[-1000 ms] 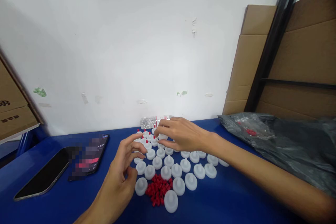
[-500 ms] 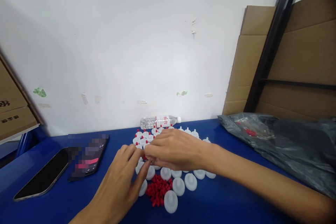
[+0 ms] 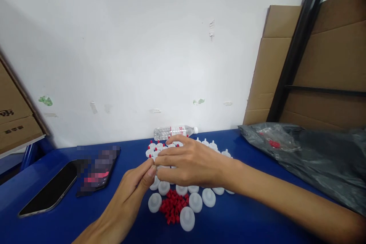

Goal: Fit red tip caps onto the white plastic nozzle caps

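looks like a workshop or storeroom: a scuffed white wall [image 3: 143, 45], cardboard [image 3: 270, 61] by a black post [image 3: 292, 51], a dark plastic bag [image 3: 323, 164], and a blue table [image 3: 234, 219] with many matching white lids [image 3: 187, 220] and heaped red caps [image 3: 173, 203].

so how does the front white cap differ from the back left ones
The front cap has a bare spout; the back-left caps wear red tips. The front cap sits beside the loose red pieces; the back-left caps crowd together near the bottle. Both are white and round.

Open blue tabletop [image 3: 128, 154] between phones [image 3: 51, 187] and left hand [image 3: 134, 186], right forearm [image 3: 274, 194] across the opposite side
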